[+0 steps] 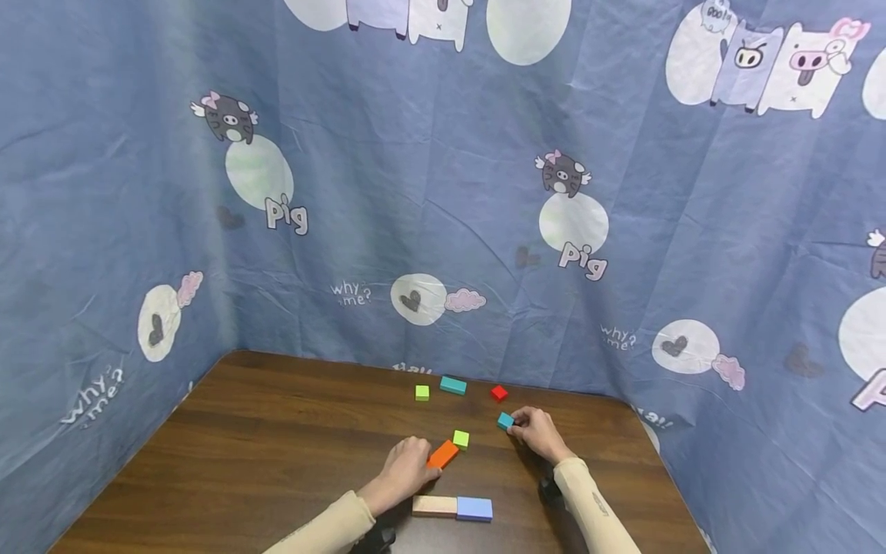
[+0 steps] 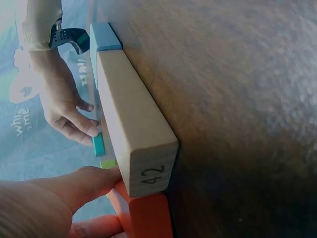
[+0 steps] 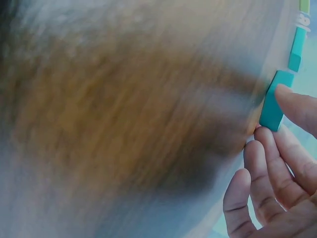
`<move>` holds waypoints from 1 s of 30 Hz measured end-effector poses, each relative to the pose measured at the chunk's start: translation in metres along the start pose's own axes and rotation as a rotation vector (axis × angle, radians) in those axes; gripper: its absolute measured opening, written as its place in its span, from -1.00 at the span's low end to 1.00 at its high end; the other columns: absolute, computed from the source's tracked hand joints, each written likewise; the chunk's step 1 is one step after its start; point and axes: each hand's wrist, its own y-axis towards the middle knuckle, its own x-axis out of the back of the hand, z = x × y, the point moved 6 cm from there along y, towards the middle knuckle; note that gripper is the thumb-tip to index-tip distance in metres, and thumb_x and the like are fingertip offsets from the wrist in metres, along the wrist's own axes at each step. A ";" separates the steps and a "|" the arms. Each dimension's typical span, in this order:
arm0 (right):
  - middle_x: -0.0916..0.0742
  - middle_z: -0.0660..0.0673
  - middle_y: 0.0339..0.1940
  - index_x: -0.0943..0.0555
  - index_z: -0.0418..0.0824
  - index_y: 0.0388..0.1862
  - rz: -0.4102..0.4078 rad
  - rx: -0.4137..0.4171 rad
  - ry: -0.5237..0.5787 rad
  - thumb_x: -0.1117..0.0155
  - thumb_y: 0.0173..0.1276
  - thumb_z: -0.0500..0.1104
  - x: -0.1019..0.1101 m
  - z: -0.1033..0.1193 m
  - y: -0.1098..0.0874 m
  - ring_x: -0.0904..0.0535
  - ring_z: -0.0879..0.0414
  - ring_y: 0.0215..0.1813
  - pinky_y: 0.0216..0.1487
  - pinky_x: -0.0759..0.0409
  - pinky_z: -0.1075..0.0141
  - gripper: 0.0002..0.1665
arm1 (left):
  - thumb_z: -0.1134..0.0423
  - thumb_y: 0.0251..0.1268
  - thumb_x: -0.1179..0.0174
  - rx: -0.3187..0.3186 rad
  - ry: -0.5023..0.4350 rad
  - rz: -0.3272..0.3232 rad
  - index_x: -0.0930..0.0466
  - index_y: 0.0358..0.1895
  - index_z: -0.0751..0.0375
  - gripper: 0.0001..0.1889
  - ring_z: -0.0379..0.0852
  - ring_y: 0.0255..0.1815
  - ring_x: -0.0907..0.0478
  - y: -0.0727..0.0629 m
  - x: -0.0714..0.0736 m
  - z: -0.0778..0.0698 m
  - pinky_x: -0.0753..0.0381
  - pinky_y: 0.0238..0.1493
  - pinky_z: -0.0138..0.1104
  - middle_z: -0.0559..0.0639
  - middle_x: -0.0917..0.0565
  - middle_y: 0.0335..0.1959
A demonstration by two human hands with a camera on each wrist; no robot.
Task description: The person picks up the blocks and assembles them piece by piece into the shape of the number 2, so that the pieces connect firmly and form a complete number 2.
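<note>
One orange block [image 1: 444, 455]: left grip [image 1: 404, 466] is pinching its end
Teal block [image 1: 505, 420]: jutting leftward, right grip [image 1: 541, 434] narrowly pinching it

Bright and even in the head view, crisp in the print of the blue patterned cloth backdrop [image 1: 443, 192]. Lit seemingly from above, brighter atop the natural-wood rectangular block [image 1: 434, 504] than on its front. Softly shadowed toward the right edge of the brown wood-grain tabletop [image 1: 609, 454], under the bare right hand [image 1: 540, 432]. Dimmer in the left wrist view, hazed with grey sheen over the tabletop, murky beside the orange rectangular block [image 2: 149, 218], legible in the natural-wood block's digits. Streaked with blur over the tabletop in the right wrist view, whitish with glare, darkened by shadow near the fingers, sharper on the teal rectangular block [image 3: 270, 110].
</note>
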 end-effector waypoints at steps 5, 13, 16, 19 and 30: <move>-0.71 -0.09 -0.39 -0.64 -0.34 -0.25 -0.001 0.002 -0.017 -0.44 0.10 -0.30 0.000 0.002 0.001 -0.54 0.17 -0.38 -0.36 -0.51 0.34 -0.77 | 0.17 -0.13 -0.49 0.001 0.006 -0.005 -0.49 -0.69 0.16 -0.69 -0.28 -0.64 -0.15 0.001 -0.001 0.001 -0.15 -0.63 -0.41 -0.18 -0.33 -0.74; -0.71 -0.11 -0.38 -0.64 -0.34 -0.24 0.030 0.039 -0.037 -0.45 0.11 -0.28 -0.007 0.010 0.002 -0.55 0.18 -0.38 -0.39 -0.51 0.37 -0.75 | 0.15 -0.11 -0.48 0.004 0.008 0.011 -0.47 -0.69 0.14 -0.67 -0.27 -0.64 -0.15 0.000 -0.003 0.001 -0.14 -0.63 -0.40 -0.17 -0.31 -0.73; -0.71 -0.13 -0.39 -0.64 -0.34 -0.24 0.040 0.053 -0.027 -0.45 0.11 -0.29 -0.011 0.013 0.003 -0.55 0.18 -0.40 -0.40 -0.50 0.38 -0.75 | 0.15 -0.11 -0.48 0.007 0.005 0.013 -0.46 -0.69 0.14 -0.66 -0.27 -0.64 -0.15 0.000 -0.003 0.000 -0.15 -0.63 -0.40 -0.17 -0.31 -0.73; -0.71 -0.12 -0.39 -0.64 -0.34 -0.24 0.049 0.090 -0.031 -0.44 0.11 -0.30 -0.014 0.017 0.004 -0.55 0.18 -0.39 -0.40 -0.50 0.39 -0.76 | 0.16 -0.13 -0.47 0.005 0.003 0.004 -0.43 -0.71 0.12 -0.65 -0.27 -0.65 -0.14 0.000 -0.002 0.000 -0.13 -0.63 -0.40 -0.18 -0.29 -0.74; -0.72 -0.09 -0.39 -0.65 -0.32 -0.22 0.089 0.168 -0.050 -0.42 0.11 -0.31 -0.025 0.023 0.008 -0.54 0.25 -0.42 -0.43 -0.49 0.40 -0.77 | 0.17 -0.13 -0.47 -0.020 0.012 -0.001 -0.45 -0.72 0.11 -0.67 -0.30 -0.65 -0.10 0.001 -0.002 0.000 -0.10 -0.64 -0.42 -0.22 -0.26 -0.74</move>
